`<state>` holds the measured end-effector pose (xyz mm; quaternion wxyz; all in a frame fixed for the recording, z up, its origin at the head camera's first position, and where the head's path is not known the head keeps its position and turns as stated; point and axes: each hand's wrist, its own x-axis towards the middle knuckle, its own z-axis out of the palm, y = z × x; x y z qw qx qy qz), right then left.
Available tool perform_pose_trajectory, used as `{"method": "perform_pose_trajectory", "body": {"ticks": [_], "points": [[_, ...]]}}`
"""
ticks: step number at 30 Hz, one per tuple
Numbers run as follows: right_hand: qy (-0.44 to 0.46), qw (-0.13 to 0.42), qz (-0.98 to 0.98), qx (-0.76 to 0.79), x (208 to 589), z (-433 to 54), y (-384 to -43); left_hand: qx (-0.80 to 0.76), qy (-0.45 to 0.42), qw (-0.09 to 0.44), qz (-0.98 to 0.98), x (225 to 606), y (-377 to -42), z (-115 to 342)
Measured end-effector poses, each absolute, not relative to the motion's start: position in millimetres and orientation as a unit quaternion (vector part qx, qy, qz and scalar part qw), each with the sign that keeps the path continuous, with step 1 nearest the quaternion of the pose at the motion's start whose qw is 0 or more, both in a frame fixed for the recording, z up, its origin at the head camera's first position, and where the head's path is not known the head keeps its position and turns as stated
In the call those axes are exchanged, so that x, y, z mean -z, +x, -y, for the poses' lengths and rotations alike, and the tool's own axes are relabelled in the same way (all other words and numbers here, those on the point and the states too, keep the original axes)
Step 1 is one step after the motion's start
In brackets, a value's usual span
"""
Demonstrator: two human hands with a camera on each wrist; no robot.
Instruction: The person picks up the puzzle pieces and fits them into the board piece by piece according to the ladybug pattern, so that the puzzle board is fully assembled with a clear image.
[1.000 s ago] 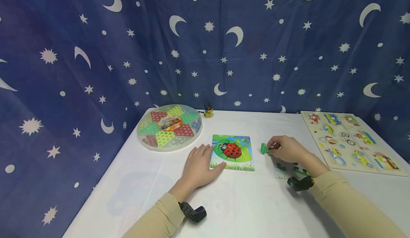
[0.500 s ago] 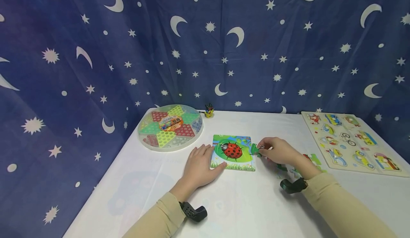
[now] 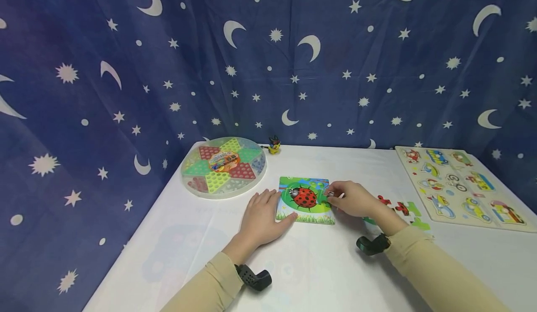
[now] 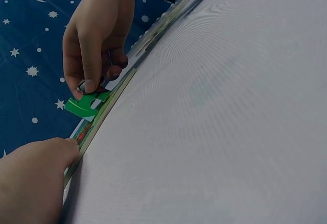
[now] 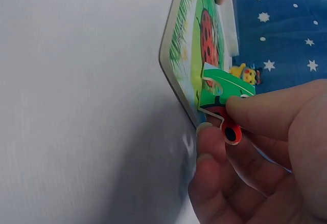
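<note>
A square ladybug picture puzzle (image 3: 289, 212) lies flat on the white table. My left hand (image 3: 260, 219) rests against its left side, fingers extended along that edge and thumb at the lower border. Between thumb and fingers my right hand (image 3: 354, 199) pinches a loose jigsaw piece (image 5: 232, 82), green with red and black parts. In the right wrist view this piece is tilted and overlaps the puzzle's right side. The left wrist view shows the same green piece (image 4: 83, 106) close over the board, part of it covered by the fingertips.
Several loose red and green jigsaw pieces (image 3: 402, 208) lie right of the puzzle, partly behind the right forearm. A wooden vehicle peg board (image 3: 449, 205) sits at far right. A round Chinese checkers board (image 3: 195, 192) and a small yellow figure (image 3: 274, 146) stand at back left.
My right hand has carried the green piece leftward from beside the loose pieces to over the puzzle's right edge, uncovering more loose pieces. My left hand has stayed in place.
</note>
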<state>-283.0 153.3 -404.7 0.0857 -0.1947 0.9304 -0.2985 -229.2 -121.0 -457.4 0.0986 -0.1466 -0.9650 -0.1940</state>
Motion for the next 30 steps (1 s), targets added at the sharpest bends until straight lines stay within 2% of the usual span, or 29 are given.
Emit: {"method": "perform_pose_trajectory", "body": {"ticks": [9,30], "points": [[-0.216,0.074,-0.922,0.314,411.2,-137.6,-281.7,0.193,-0.146,0.093,0.966,457.0,-229.5,120.8],[-0.192,-0.01,-0.926,0.324,421.8,-102.3,-280.5,0.191,-0.149,0.099,0.965,457.3,-229.5,121.8]]}}
